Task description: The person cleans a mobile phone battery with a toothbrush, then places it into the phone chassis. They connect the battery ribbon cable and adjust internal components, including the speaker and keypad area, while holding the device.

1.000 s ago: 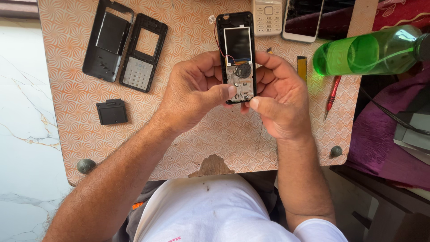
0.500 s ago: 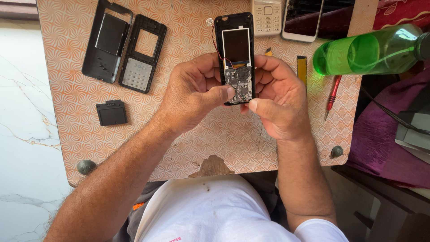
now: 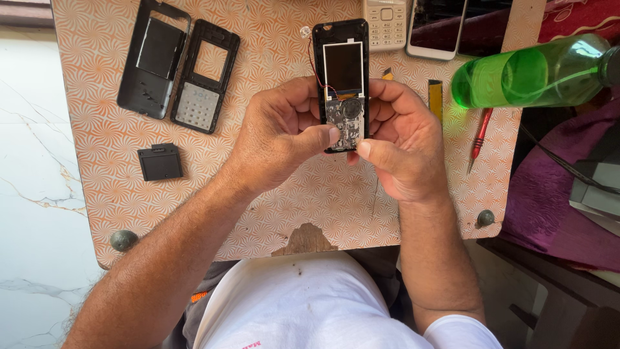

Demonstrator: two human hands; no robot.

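Taking the opened phone (image 3: pixel 342 84) at the middle of the patterned table (image 3: pixel 271 194) as the landmark, the farthest things to its left are two black housing shells: a back frame (image 3: pixel 154 58) and, just beside it, a front frame with a grey keypad (image 3: pixel 205 76). Below those, well left of the phone, lies a small black rectangular battery (image 3: pixel 160 162). The left hand (image 3: pixel 278 139) comes up against the phone's left edge, fingers wrapped behind it and the thumb pressed onto the bare circuit board at its lower end. The phone itself is held upright above the table, its dark screen above the exposed board, a thin red wire looping along its left side. The right hand (image 3: pixel 397 139) clasps the phone's right edge, fingers closed behind and thumb tip meeting the lower corner, so both hands are clamped on it. Above and just right of the phone sit a light-coloured keypad handset (image 3: pixel 385 22) and a white-edged smartphone (image 3: pixel 438 29). Farther right lie a yellow tool (image 3: pixel 435 97), a red pen (image 3: pixel 479 137), and a green bottle (image 3: pixel 536 71) on its side at the table's edge.
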